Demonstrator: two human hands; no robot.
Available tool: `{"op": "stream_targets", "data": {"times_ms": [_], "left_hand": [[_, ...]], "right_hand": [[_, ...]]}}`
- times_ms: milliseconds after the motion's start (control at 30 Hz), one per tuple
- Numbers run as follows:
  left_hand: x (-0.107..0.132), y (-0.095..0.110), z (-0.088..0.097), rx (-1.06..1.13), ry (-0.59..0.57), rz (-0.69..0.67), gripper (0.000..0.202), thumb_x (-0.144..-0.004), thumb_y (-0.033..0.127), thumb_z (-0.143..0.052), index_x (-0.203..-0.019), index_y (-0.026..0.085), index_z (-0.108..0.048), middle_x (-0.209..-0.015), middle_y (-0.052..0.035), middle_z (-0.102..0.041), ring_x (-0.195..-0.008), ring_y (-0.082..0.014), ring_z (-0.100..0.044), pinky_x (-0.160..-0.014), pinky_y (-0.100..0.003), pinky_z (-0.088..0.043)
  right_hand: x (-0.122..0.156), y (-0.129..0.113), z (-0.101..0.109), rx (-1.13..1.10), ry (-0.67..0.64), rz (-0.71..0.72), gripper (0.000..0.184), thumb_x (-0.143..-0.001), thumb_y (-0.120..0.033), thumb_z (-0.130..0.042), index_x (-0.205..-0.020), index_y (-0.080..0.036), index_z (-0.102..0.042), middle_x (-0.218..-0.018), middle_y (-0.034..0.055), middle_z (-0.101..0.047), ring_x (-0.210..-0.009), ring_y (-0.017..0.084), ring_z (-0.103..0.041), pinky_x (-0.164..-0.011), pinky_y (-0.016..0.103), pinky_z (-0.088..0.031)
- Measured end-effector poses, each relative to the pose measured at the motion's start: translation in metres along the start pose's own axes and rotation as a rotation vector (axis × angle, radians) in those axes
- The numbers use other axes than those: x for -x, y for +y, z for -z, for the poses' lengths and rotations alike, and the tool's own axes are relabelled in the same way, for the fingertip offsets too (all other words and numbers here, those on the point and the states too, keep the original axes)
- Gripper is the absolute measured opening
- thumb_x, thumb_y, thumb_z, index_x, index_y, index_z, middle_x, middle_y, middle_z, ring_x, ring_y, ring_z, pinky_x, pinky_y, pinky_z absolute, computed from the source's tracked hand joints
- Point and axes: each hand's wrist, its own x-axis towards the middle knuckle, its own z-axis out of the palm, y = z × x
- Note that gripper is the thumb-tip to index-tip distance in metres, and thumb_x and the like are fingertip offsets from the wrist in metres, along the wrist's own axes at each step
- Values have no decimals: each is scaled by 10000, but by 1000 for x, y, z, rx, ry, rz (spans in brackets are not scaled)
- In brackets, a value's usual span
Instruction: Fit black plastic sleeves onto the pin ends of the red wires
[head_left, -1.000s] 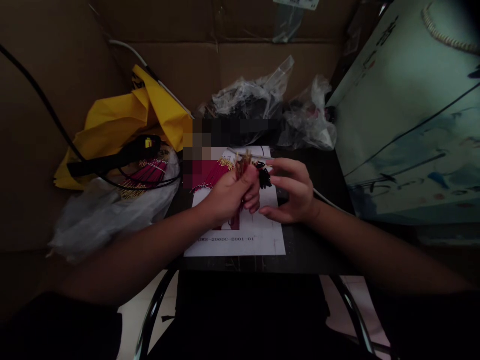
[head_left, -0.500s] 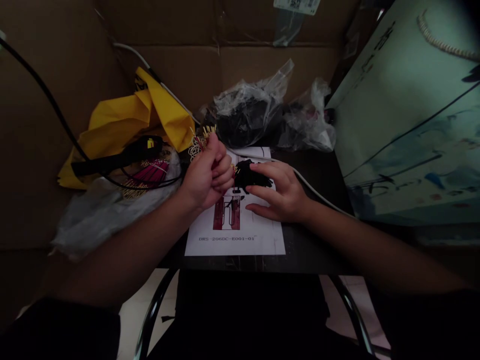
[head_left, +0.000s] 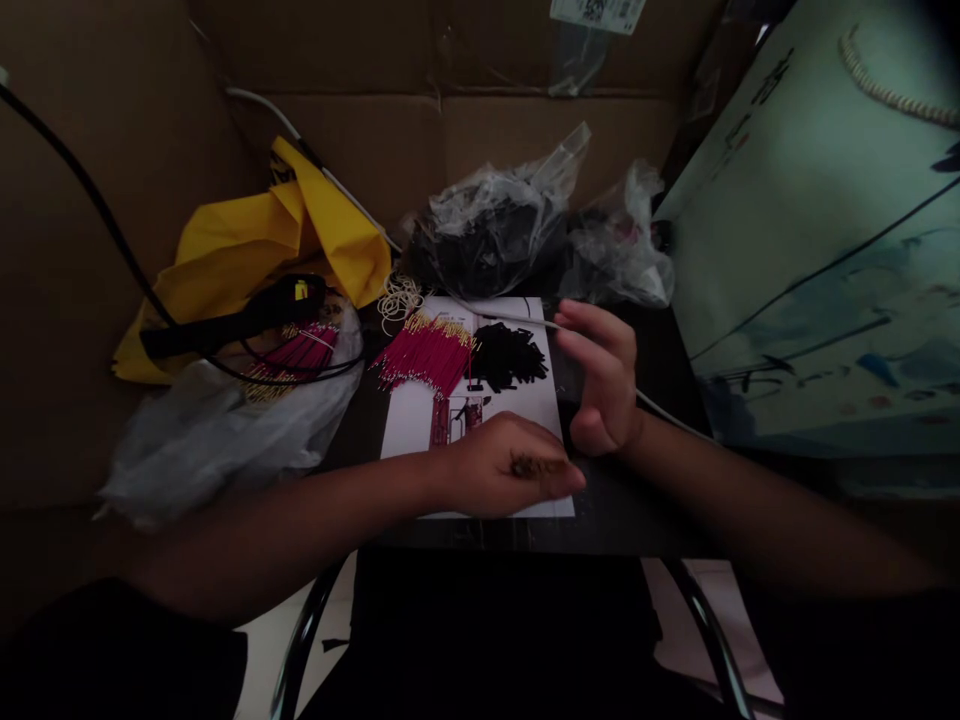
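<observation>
My left hand [head_left: 501, 478] rests closed on the near edge of a white printed sheet [head_left: 409, 412]. Thin gold-tipped wire ends stick out between its thumb and fingers. My right hand [head_left: 604, 378] stands on its edge just right of the sheet, fingers stretched and apart, holding nothing. On the far half of the sheet lie a fan of red wires with gold tips [head_left: 426, 356] and, beside it, a heap of small black connectors [head_left: 510, 355]. A few pale rubber bands [head_left: 397, 296] lie behind the red wires.
A yellow bag [head_left: 247, 245], a black tool with its cable [head_left: 232, 320] and a clear bag holding more red wires [head_left: 225, 420] sit at left. Plastic bags of black parts [head_left: 487, 235] stand behind. Cardboard walls enclose the back; a pale printed bag [head_left: 817, 230] stands at right.
My left hand came down from near the rubber bands to the sheet's near edge, still closed on wires. My right hand left the black connectors and opened to the right.
</observation>
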Motion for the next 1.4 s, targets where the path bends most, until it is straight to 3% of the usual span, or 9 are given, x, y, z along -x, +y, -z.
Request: {"op": "stream_targets", "data": {"times_ms": [67, 167, 333, 667, 800, 967, 1067, 1200, 1400], "left_hand": [[-1, -2, -1, -109, -92, -67, 458, -918, 359, -549, -561, 166, -337, -573, 32, -355, -576, -84, -367, -613, -265, -319], [0, -8, -4, -206, -191, -101, 407, -867, 305, -623, -579, 169, -370, -591, 34, -414, -582, -85, -397, -590, -268, -302], [4, -11, -7, -278, -243, -103, 393, -871, 377, -616, -587, 177, -433, -575, 24, -492, -559, -92, -427, -551, -281, -290], [6, -8, -3, -319, -257, -102, 312, -815, 268, -656, -583, 173, -471, -567, 21, -507, -547, -93, -448, -536, -264, -293], [5, -7, 0, -266, -258, -56, 347, -847, 295, -621, -580, 168, -439, -554, 30, -481, -527, -83, -437, -532, -258, -289], [5, -8, 2, -231, -306, -35, 339, -849, 284, -612, -596, 167, -420, -566, 37, -473, -535, -78, -427, -547, -259, -286], [5, -9, 2, -228, -296, -40, 346, -867, 315, -590, -606, 167, -419, -570, 39, -469, -542, -79, -413, -562, -261, -285], [6, -9, 1, -212, -272, 17, 394, -889, 391, -555, -598, 166, -411, -541, 42, -423, -533, -78, -395, -562, -256, -286], [6, -6, 1, -129, -273, 84, 409, -882, 409, -570, -588, 159, -432, -526, 54, -384, -513, -65, -357, -538, -245, -264]], "right_hand": [[-8, -1, -2, 58, -5, 48, 425, -950, -449, -380, -1339, -325, -497, -1456, 59, -404, -1315, 295, -428, -1070, 550, -379], [-17, -1, -9, 135, -207, 126, 268, -896, -302, -571, -1150, -335, -652, -1453, 30, -452, -1350, 282, -402, -1085, 512, -371], [-19, -6, -17, 176, -438, 209, 255, -901, -323, -597, -1141, -366, -671, -1506, 37, -413, -1409, 294, -334, -1112, 536, -325], [-40, -15, -29, 158, -569, 240, 248, -892, -354, -607, -1118, -284, -680, -1486, 76, -444, -1380, 318, -369, -1109, 562, -318], [-45, -17, -38, 147, -611, 269, 158, -902, -330, -591, -975, -225, -684, -1479, 78, -452, -1390, 304, -368, -1123, 550, -318], [-36, -13, -27, 191, -607, 304, 165, -935, -290, -538, -951, -208, -680, -1430, 71, -504, -1374, 278, -395, -1156, 555, -289], [-27, -6, -14, 288, -525, 322, 146, -923, -224, -545, -897, -188, -684, -1359, 70, -571, -1312, 276, -455, -1129, 530, -343], [-25, 2, -4, 369, -453, 295, 127, -892, -230, -577, -833, -184, -680, -1236, 89, -635, -1169, 279, -539, -978, 489, -453], [-26, -2, -12, 250, -425, 229, 123, -893, -289, -594, -908, -220, -695, -1219, 78, -628, -1104, 258, -543, -910, 459, -443]]}}
